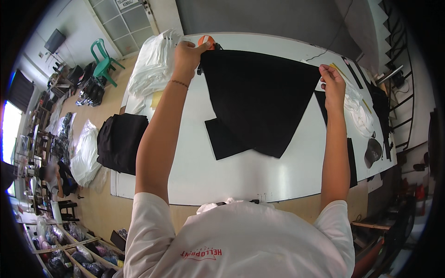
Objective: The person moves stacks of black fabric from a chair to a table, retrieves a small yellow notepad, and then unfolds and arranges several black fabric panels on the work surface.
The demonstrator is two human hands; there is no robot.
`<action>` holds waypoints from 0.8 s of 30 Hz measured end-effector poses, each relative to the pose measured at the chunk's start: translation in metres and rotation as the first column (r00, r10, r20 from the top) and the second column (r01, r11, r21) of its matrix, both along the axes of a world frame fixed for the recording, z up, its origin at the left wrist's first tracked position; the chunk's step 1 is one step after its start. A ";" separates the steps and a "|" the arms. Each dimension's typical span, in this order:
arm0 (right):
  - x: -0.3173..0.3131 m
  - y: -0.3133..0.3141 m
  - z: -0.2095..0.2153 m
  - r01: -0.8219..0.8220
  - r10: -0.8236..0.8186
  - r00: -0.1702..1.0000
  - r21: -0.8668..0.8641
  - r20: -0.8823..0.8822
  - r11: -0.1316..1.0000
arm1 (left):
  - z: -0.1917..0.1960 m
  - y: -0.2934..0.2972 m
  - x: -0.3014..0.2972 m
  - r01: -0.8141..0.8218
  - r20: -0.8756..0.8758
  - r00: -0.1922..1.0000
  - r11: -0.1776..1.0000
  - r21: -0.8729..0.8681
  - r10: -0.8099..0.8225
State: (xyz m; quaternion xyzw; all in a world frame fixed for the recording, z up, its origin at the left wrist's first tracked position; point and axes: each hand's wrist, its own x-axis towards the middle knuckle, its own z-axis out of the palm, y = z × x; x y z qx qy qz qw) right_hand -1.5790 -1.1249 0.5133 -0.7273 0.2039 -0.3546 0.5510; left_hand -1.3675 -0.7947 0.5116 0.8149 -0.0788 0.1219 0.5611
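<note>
At the far left, a green plastic chair stands on the floor. Nearer the table, a stack of folded black garments rests at the left edge of the white table. A pile of white plastic bags lies on the table's far left corner.

The left hand is closed, pinching the upper left corner of the black fabric piece. An orange tool lies just beyond this hand; its type cannot be determined.

The black fabric piece is held taut along its top edge, over the centre of the table. It narrows toward a lower point that touches or nearly touches the table surface. A smaller black panel lies flat beneath it.

The right hand is closed, pinching the upper right corner of the fabric.

Handling assessment: the fabric appears light, soft and limp, with no stiffness of its own. It will likely sag or fold wherever unsupported. Grip at corners or along the edge, with two points of hold to maintain shape. It is not fragile.

At the far right, white cloth and dark items lie along the table edge.
</note>
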 end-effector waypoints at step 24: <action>-0.253 0.113 -0.270 -0.061 0.206 0.890 0.341 -0.408 0.938 | -0.242 0.125 -0.286 0.230 -0.497 0.860 0.957 0.176 -0.115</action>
